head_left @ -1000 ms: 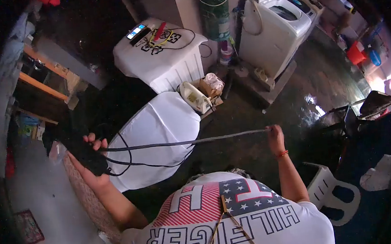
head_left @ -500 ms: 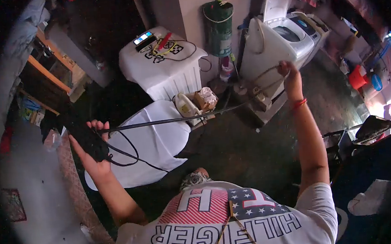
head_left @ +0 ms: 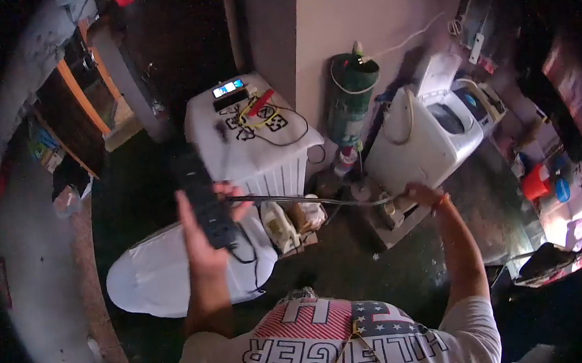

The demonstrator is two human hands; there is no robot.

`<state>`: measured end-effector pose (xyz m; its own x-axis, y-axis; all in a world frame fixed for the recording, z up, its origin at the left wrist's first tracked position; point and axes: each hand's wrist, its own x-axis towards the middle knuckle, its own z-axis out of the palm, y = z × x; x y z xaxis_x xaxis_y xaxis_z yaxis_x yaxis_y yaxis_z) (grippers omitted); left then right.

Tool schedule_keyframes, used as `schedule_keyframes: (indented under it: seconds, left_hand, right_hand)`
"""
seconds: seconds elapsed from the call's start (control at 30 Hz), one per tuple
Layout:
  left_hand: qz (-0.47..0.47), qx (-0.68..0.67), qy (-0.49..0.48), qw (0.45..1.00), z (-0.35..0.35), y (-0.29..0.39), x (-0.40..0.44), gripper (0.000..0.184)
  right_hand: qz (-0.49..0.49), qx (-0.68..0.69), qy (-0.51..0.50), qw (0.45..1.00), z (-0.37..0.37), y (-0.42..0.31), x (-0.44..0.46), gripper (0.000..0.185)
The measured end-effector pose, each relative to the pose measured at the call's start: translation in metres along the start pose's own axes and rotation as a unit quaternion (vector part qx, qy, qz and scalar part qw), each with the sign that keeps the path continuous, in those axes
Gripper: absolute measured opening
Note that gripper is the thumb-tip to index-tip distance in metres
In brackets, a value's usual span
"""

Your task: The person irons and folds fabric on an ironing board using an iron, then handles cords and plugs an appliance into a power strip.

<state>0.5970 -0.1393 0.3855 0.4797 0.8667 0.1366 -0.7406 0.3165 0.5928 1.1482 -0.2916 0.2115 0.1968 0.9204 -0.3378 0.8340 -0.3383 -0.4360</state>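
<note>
A long black power strip (head_left: 206,204) lies in my left hand (head_left: 205,255), whose fingers and thumb close around its sides. Its black cable (head_left: 306,200) stretches across to my right hand (head_left: 425,196), which is closed on a looped section of it. Part of the cord also hangs below the strip, beside my left wrist. Behind the strip stands a white-covered stand (head_left: 273,162), with a lit phone (head_left: 228,88), a red-handled tool (head_left: 260,103) and thin wires on top.
Below my left hand is a white oblong surface (head_left: 155,272). A white washing machine (head_left: 416,139) with its lid up stands at right, next to a hanging green bucket (head_left: 353,103). A cardboard box (head_left: 310,214) and a red bucket (head_left: 535,183) sit farther off.
My left hand has moved right with the power strip, which now stands more upright. My right hand has come down, drawing the cable lower. The view has shifted.
</note>
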Motion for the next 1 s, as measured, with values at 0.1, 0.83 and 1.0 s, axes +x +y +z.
schedule_keyframes:
  seconds: [0.1,0.83,1.0]
  left_hand:
    - [-0.1,-0.053,-0.052,0.992,0.03,-0.055,0.045,0.059]
    - [-0.025,-0.025,-0.199,0.979,0.2,-0.128,0.198,0.056]
    - [0.392,0.418,-0.142,0.807,0.254,-0.096,0.213,0.05]
  right_hand:
    - [-0.091,0.095,-0.147,0.98,0.014,-0.061,-0.023,0.038]
    - [-0.158,0.506,-0.032,0.847,-0.132,-0.055,0.001,0.021]
    - [-0.205,0.459,-0.005,0.864,-0.146,0.0,0.042,0.019]
